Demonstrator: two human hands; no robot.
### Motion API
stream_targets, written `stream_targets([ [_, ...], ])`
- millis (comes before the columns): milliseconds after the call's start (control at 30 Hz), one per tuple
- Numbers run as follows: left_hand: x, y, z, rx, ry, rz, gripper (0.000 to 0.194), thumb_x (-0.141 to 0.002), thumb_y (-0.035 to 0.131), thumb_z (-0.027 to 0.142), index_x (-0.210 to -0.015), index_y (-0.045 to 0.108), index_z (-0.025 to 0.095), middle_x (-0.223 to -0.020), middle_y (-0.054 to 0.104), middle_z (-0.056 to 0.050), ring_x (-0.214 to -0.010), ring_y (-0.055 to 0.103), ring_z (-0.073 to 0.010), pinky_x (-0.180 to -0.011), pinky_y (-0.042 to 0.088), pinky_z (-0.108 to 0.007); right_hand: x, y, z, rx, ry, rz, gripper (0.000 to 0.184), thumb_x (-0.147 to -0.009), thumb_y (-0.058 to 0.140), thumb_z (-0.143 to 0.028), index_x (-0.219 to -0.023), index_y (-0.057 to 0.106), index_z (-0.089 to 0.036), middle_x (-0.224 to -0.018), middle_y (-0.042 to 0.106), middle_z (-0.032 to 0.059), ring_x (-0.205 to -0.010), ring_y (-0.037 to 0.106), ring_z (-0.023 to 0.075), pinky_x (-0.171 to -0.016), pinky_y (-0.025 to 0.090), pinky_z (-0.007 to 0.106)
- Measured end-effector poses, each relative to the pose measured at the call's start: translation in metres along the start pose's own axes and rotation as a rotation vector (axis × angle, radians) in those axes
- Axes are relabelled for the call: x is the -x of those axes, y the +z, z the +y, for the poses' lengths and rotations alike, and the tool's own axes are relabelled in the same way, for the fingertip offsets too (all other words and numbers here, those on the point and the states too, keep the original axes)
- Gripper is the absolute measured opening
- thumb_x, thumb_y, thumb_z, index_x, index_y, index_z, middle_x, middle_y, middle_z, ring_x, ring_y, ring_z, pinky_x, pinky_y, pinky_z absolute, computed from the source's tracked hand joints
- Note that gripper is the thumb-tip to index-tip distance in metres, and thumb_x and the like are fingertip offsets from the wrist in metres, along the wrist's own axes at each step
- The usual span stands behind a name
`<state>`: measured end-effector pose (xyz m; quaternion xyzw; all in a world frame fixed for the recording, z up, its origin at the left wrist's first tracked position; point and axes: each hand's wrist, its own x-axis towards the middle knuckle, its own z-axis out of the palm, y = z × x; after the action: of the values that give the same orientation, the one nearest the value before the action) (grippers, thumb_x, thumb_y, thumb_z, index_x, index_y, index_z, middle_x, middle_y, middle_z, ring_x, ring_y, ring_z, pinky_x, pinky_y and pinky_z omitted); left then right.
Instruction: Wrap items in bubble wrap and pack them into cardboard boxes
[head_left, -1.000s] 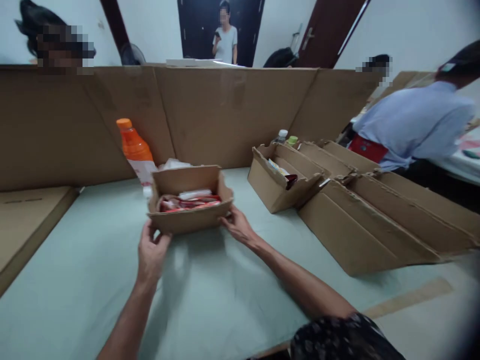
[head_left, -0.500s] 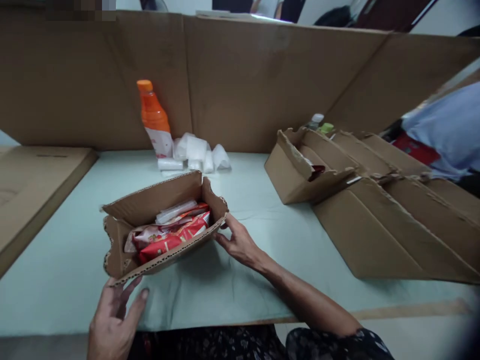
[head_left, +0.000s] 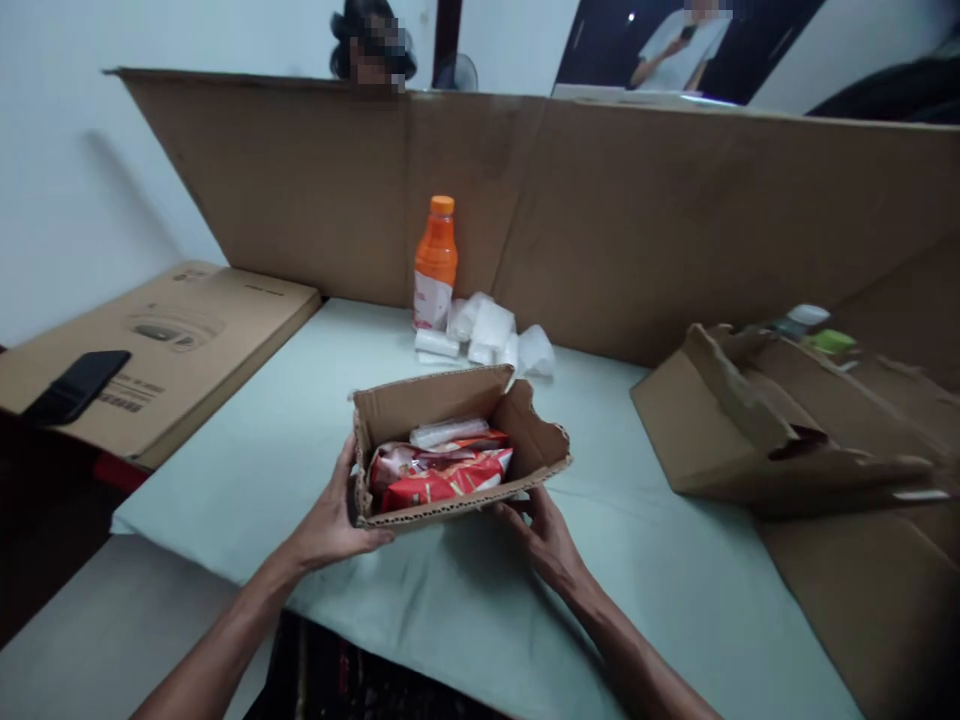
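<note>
A small torn cardboard box (head_left: 390,412) is held just above the pale green table (head_left: 255,450), tilted a little. It carries red snack packets (head_left: 439,482) and a clear wrapped item (head_left: 448,432). My left hand (head_left: 334,520) grips the box's left front corner, thumb on the side wall. My right hand (head_left: 544,535) supports the box from below at its right front, fingers curled under it.
An orange bottle (head_left: 435,262) and white rolled packets (head_left: 487,330) stand at the back by a cardboard wall (head_left: 637,210). More torn cardboard boxes (head_left: 750,430) lie at the right. A flat carton (head_left: 172,340) with a black phone (head_left: 75,385) lies left. People stand beyond the wall.
My left hand has come up and taken the box's left corner. The box is now held more level, and the view has swung to the left.
</note>
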<state>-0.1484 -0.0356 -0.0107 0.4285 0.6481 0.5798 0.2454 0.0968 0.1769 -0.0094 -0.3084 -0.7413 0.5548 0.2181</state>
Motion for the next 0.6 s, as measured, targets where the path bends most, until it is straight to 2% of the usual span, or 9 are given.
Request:
stream_targets([
  [100,0.007,0.004,-0.001,-0.036,-0.001,0.060,0.126,-0.069,0.084,0.051,-0.163,0.005,0.025,-0.162,0.032,-0.022,-0.140,0.050,-0.0353,-0.114,0.045,-0.055,-0.024,0.008,0.001,-0.065,-0.017,-0.008,0.053,-0.084,0.070,-0.047,-0.128,0.055,-0.022,-0.121,0.070,0.0111,-0.086,0.073,0.0237,-0.076,0.061,0.039],
  [200,0.012,-0.004,-0.006,-0.156,-0.014,0.259,0.121,-0.069,0.083,0.049,-0.161,0.010,0.023,-0.161,0.034,-0.021,-0.142,0.048,-0.0360,-0.116,0.043,-0.055,-0.065,0.028,-0.004,-0.078,-0.105,-0.074,0.054,-0.081,0.072,-0.043,-0.128,0.056,-0.021,-0.122,0.069,0.0107,-0.090,0.071,0.0239,-0.080,0.060,0.040],
  [267,0.012,-0.019,-0.010,-0.194,-0.045,0.401,0.120,-0.066,0.084,0.049,-0.160,0.013,0.022,-0.157,0.039,-0.021,-0.139,0.050,-0.0363,-0.113,0.046,-0.055,-0.098,0.054,-0.009,-0.108,-0.182,-0.142,0.058,-0.079,0.072,-0.038,-0.132,0.055,-0.022,-0.126,0.068,0.0104,-0.103,0.068,0.0263,-0.085,0.059,0.041],
  [367,0.006,-0.054,-0.013,-0.228,-0.122,0.587,0.118,-0.060,0.087,0.046,-0.156,0.023,0.022,-0.148,0.049,-0.020,-0.128,0.059,-0.0344,-0.103,0.055,-0.052,-0.140,0.105,-0.017,-0.170,-0.253,-0.199,0.075,-0.077,0.069,-0.030,-0.147,0.043,-0.024,-0.146,0.056,0.0123,-0.130,0.057,0.0299,-0.093,0.058,0.043],
  [467,-0.013,-0.102,-0.008,-0.238,-0.150,0.758,0.106,-0.055,0.088,0.043,-0.146,0.037,0.022,-0.142,0.053,-0.017,-0.123,0.061,-0.0329,-0.091,0.061,-0.047,-0.164,0.150,-0.018,-0.096,-0.257,-0.143,0.080,-0.079,0.064,-0.024,-0.154,0.037,-0.022,-0.157,0.044,0.0168,-0.137,0.051,0.0309,-0.098,0.057,0.047],
  [533,-0.036,-0.137,-0.003,-0.254,-0.108,0.847,0.103,-0.054,0.087,0.040,-0.142,0.039,0.021,-0.138,0.055,-0.016,-0.122,0.061,-0.0324,-0.089,0.062,-0.046,-0.169,0.167,-0.014,0.002,-0.297,-0.100,0.074,-0.080,0.060,-0.021,-0.152,0.042,-0.019,-0.155,0.046,0.0186,-0.133,0.055,0.0304,-0.100,0.056,0.048],
  [600,-0.067,-0.171,0.000,-0.315,-0.031,0.904,0.105,-0.053,0.087,0.036,-0.143,0.036,0.018,-0.134,0.056,-0.015,-0.120,0.061,-0.0307,-0.091,0.060,-0.048,-0.168,0.173,-0.007,0.067,-0.380,-0.088,0.068,-0.081,0.058,-0.018,-0.149,0.047,-0.020,-0.152,0.050,0.0169,-0.132,0.055,0.0295,-0.102,0.055,0.048],
])
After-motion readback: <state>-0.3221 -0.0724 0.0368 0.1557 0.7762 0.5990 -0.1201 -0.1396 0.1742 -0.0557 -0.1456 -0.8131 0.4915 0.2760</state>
